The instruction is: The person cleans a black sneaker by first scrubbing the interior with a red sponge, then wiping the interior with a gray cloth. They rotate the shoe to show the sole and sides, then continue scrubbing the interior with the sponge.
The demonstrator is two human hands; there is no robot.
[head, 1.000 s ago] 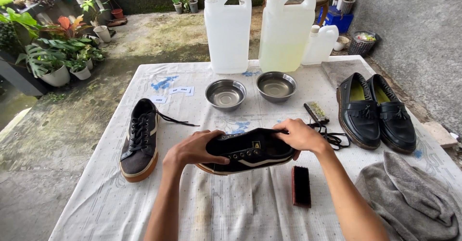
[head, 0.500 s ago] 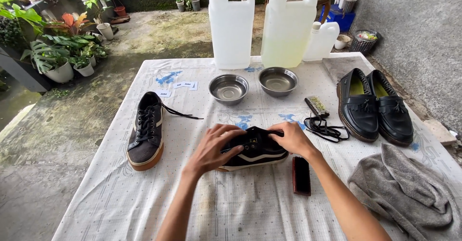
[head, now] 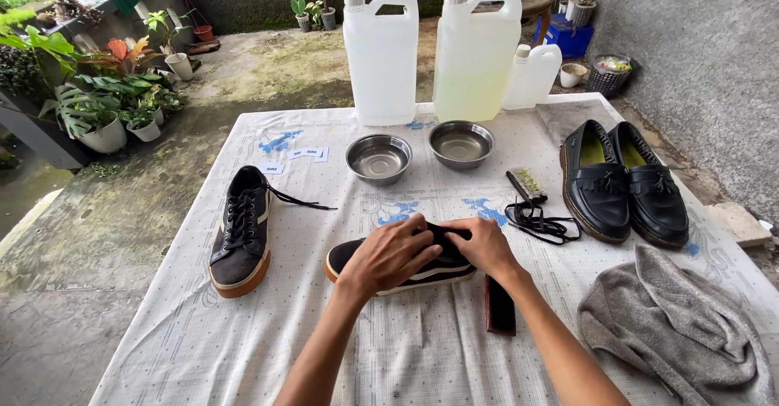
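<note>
Both hands, left hand (head: 389, 256) and right hand (head: 485, 246), clasp our black sneaker (head: 406, 264): light, soft canvas upper, stiffer rubber sole; best gripped at the sole's sides.

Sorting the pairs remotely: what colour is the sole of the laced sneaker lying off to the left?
Tan-brown, under a dark upper on the laced sneaker; the head view shows it.

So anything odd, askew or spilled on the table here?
Nothing spilled or damaged. Only small untidiness: a loose black lace lies tangled beside the brush, and the other sneaker has a lace trailing across the cloth. Both hands, left and right, rest on the unlaced sneaker.
</note>
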